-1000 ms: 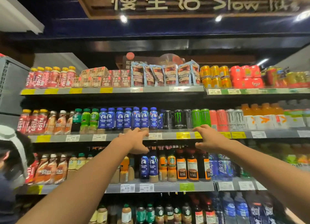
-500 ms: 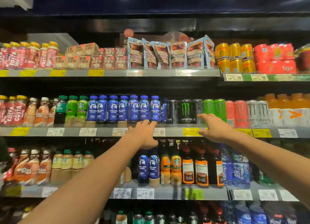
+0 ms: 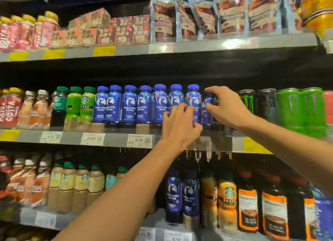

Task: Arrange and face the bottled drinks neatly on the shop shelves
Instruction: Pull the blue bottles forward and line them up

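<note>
A row of blue luckin coffee bottles (image 3: 129,105) stands upright along the front of the middle shelf (image 3: 115,139), labels facing out. My left hand (image 3: 180,127) reaches up from below, its bent fingertips resting on the lower fronts of the two rightmost front bottles (image 3: 192,98). My right hand (image 3: 228,107) comes from the right, thumb and forefinger spread apart at a darker blue bottle (image 3: 206,112) that stands further back at the end of the row. Neither hand is wrapped around a bottle.
Black Monster cans (image 3: 248,100) and green cans (image 3: 297,107) stand just right of my right hand. Green-capped Starbucks bottles (image 3: 73,105) sit left of the blue row. The shelf above holds pouches (image 3: 198,17) and cartons; the lower shelf holds more bottles (image 3: 191,192).
I have moved closer to the shelf. Both hands rose from the shelf edge to the blue bottles; the right hand moved left from the cans to the end of the blue row.
</note>
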Demonstrator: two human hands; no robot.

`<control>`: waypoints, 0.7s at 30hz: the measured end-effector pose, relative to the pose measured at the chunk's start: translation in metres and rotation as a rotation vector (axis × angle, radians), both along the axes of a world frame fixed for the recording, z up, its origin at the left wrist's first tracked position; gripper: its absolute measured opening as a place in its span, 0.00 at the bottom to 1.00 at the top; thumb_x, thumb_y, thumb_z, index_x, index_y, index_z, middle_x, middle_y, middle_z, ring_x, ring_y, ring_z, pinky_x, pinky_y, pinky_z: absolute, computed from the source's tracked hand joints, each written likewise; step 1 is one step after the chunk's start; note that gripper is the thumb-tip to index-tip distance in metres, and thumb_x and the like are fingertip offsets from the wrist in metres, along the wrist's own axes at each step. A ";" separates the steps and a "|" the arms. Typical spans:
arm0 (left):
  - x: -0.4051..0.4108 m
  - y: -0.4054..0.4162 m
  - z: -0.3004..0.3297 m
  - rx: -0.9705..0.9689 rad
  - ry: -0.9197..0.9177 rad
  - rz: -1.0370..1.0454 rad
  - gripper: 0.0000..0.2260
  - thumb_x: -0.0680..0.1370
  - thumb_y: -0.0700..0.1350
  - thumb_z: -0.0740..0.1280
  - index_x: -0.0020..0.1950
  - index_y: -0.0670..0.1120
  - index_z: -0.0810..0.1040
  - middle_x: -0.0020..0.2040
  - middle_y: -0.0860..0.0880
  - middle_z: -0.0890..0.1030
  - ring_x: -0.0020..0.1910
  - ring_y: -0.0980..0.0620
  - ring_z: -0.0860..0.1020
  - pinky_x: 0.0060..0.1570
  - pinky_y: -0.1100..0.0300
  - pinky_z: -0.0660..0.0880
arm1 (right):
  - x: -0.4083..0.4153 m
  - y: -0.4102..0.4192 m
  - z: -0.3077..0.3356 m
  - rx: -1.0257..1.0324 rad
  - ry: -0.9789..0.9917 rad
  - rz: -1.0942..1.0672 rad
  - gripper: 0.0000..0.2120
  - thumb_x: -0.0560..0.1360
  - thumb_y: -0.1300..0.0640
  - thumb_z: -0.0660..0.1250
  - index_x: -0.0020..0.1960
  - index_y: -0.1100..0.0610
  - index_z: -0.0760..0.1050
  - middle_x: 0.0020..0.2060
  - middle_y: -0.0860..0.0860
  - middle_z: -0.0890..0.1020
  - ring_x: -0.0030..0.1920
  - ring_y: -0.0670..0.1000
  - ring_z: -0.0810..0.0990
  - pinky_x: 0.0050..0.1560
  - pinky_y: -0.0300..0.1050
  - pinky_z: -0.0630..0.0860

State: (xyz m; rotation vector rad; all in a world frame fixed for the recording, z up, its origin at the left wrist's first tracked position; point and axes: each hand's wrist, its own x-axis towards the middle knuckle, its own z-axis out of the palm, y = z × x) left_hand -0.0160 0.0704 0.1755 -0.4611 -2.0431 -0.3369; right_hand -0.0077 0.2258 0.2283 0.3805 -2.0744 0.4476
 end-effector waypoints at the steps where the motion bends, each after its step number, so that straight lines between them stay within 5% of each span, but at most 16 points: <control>1: -0.012 -0.006 0.002 0.003 0.067 0.018 0.19 0.75 0.52 0.63 0.64 0.48 0.73 0.67 0.48 0.72 0.66 0.48 0.69 0.65 0.46 0.65 | -0.013 -0.006 0.003 -0.002 0.033 0.010 0.26 0.71 0.54 0.68 0.69 0.53 0.73 0.64 0.56 0.77 0.62 0.57 0.76 0.62 0.55 0.74; 5: -0.034 -0.034 0.029 0.048 0.201 0.043 0.17 0.71 0.51 0.64 0.57 0.48 0.77 0.63 0.48 0.74 0.61 0.47 0.72 0.62 0.47 0.66 | -0.041 -0.039 0.022 0.050 0.081 -0.019 0.26 0.72 0.49 0.67 0.70 0.49 0.72 0.66 0.54 0.74 0.63 0.60 0.72 0.62 0.58 0.72; 9: -0.034 -0.048 0.077 0.003 0.172 0.020 0.24 0.68 0.52 0.62 0.61 0.47 0.77 0.65 0.45 0.75 0.63 0.45 0.73 0.63 0.44 0.67 | -0.043 -0.067 0.055 0.063 0.115 -0.077 0.27 0.73 0.44 0.63 0.71 0.48 0.70 0.68 0.56 0.73 0.67 0.60 0.70 0.63 0.59 0.70; 14: -0.032 -0.068 0.123 -0.232 -0.134 0.110 0.35 0.66 0.60 0.60 0.73 0.51 0.68 0.74 0.46 0.67 0.72 0.45 0.65 0.72 0.40 0.56 | -0.039 -0.084 0.094 0.182 -0.181 -0.178 0.28 0.73 0.41 0.60 0.71 0.46 0.68 0.65 0.55 0.74 0.64 0.60 0.70 0.60 0.58 0.67; 21: -0.011 -0.073 0.170 -0.278 -0.513 0.166 0.34 0.72 0.64 0.61 0.76 0.60 0.58 0.78 0.51 0.58 0.75 0.48 0.56 0.72 0.38 0.51 | -0.026 -0.079 0.124 0.185 -0.569 -0.177 0.31 0.72 0.35 0.57 0.72 0.45 0.65 0.66 0.54 0.74 0.66 0.61 0.70 0.64 0.62 0.64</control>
